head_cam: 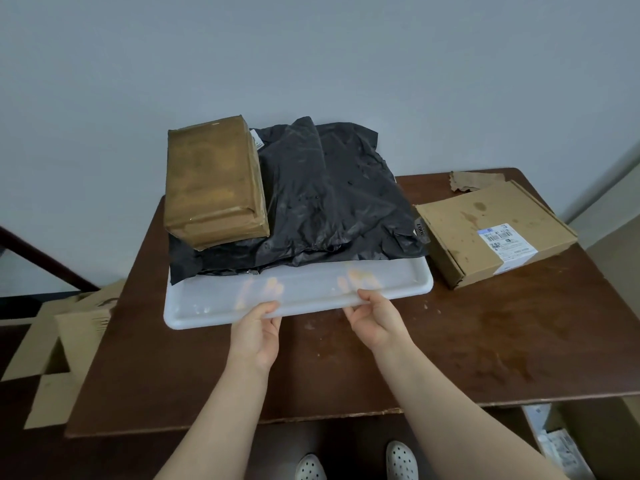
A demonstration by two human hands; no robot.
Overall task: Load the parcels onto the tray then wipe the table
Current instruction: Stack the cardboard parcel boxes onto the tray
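L hand [258,327] & R hand [375,313] both grip the tray [214,308] by its 6 o'clock rim, brown parcel [213,181] at 11 atop black bags [332,195], box [491,230] unloaded at 3: far-heavy load could tip, parcels sliding off.

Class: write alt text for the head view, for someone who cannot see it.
The left hand and right hand grip the near rim of a white tray holding a black bag parcel with a brown taped parcel on top. A cardboard box lies beside it on the brown table.
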